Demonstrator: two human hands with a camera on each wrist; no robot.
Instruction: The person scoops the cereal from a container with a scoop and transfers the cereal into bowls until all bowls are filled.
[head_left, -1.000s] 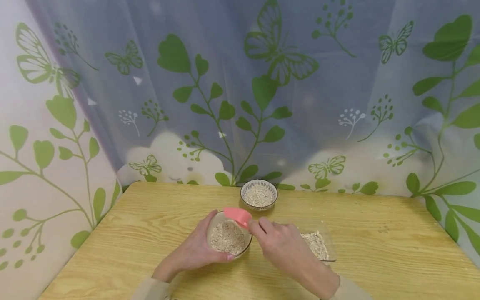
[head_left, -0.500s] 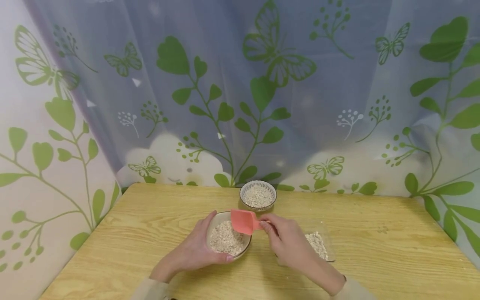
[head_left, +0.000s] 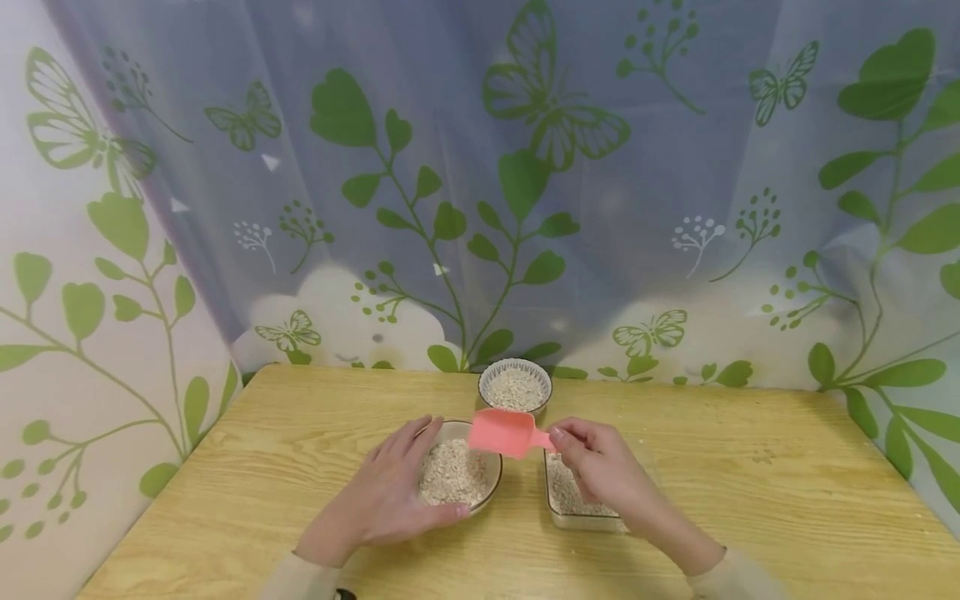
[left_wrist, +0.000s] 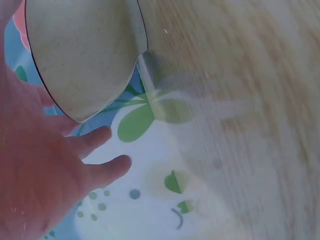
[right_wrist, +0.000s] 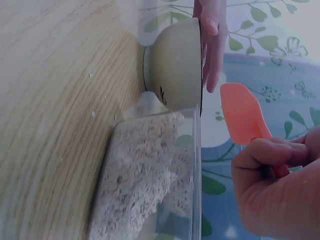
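My left hand (head_left: 386,492) is at the left side of a cream bowl (head_left: 452,430) of oat flakes (head_left: 452,473), its thumb along the near rim. In the left wrist view the fingers of that hand (left_wrist: 45,160) spread loosely past the bowl's wall (left_wrist: 82,55). A pink scoop (head_left: 504,433) is pinched by its handle in my right hand (head_left: 607,471), raised between the bowl and a clear rectangular container (head_left: 585,522). No flakes show on the scoop's visible face. Oats also fill part of the container, seen from the side (right_wrist: 195,150) in the right wrist view.
A small patterned bowl (head_left: 489,386) of oats stands at the table's back edge, behind the scoop. A few stray flakes lie on the wooden table (head_left: 750,500). A curtain (head_left: 420,208) printed with leaves and butterflies hangs behind it.
The scoop tipped over the cream bowl, then levelled and moved right with my right hand, uncovering more of the container. My left hand's fingers shifted from the bowl's outer side up to its rim.
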